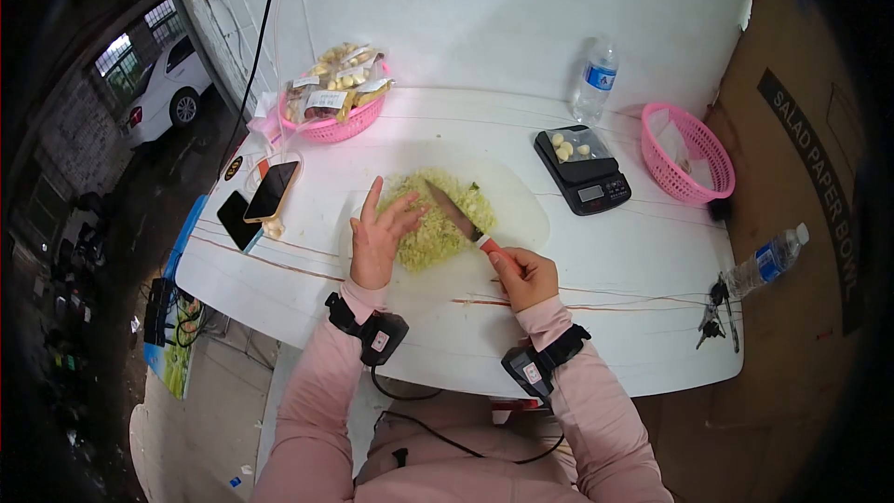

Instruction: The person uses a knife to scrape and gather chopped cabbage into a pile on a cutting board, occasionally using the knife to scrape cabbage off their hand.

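Observation:
A spread heap of finely chopped pale green vegetable (pixel 430 244), perhaps cabbage, lies on a whitish translucent cutting board (pixel 521 200). My right hand (pixel 529 279) is wrapped round the orange-red handle of a knife (pixel 453 212). Its blade points up and to the left across the heap. At the heap's left side is my left hand (pixel 377 240), its fingers spread and the fingertips overlapping the chopped pieces in this view. Nothing is held in it.
Pink baskets stand at the back left (pixel 345 126) and right (pixel 687 154), the left one full of packets. A black scale (pixel 584 172) bears a bag of cloves. Bottles (pixel 594 84), two phones (pixel 272 191) and keys (pixel 715 312) lie or stand around the white table (pixel 615 345).

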Available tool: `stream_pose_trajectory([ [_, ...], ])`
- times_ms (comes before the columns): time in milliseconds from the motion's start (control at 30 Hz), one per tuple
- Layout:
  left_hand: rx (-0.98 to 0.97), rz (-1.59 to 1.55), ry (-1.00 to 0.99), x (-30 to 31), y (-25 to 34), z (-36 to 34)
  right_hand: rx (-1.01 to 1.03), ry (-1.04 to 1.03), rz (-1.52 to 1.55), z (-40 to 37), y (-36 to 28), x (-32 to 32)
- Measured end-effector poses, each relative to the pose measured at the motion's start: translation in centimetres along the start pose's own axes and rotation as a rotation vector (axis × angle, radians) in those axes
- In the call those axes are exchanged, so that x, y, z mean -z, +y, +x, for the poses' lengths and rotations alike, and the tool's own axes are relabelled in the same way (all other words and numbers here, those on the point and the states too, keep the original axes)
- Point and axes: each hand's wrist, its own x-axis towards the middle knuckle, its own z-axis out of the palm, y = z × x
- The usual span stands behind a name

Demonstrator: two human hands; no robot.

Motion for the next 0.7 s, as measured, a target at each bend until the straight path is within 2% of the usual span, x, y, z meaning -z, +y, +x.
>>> stream_pose_trajectory([
  [67, -0.012, 0.012, -0.005, 0.0, 0.0, -0.1, 0.003, 0.042, -0.026, -0.1, -0.1, 0.1],
  [167, -0.042, 0.005, -0.018, 0.7, -0.4, 0.1, -0.031, 0.021, 0.098, -0.4, -1.0, 0.2],
  [367, -0.114, 0.092, -0.065, 0.5, -0.4, 0.4, 0.14, -0.117, -0.049, -0.8, -1.8, -0.4],
  [433, -0.22, 0.506, -0.061, 0.3, -0.4, 0.3, 0.109, -0.069, -0.091, -0.8, -1.7, -0.2],
  [533, -0.201, 0.527, -0.002, -0.8, 0.4, -0.2, 0.015, 0.0, -0.064, -0.5, -1.2, 0.0],
  [700, -0.176, 0.576, 0.018, -0.9, 0.8, -0.1, 0.001, 0.059, -0.031, -0.4, -1.3, 0.1],
])
